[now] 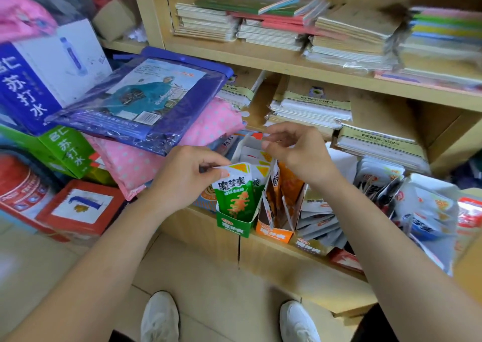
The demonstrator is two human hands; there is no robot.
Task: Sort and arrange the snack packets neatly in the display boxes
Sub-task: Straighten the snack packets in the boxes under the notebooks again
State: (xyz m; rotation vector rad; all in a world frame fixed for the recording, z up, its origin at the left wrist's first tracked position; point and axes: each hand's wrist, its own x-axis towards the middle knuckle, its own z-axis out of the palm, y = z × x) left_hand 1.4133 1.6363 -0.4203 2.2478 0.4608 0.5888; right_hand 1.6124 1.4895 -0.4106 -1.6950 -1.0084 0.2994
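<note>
Head camera looks steeply down, close above shelf (273, 247).

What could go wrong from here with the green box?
1. The green display box sits at the edge of the shelf; tugging the green packet pinched by the left hand could tip it off.
2. Loose packets slumped in the gold box beside the orange display box may slide out.

The left hand (186, 174) pinches the front green packet (233, 193) in the green box (234, 224); the right hand (294, 151) pinches packets just behind.
</note>
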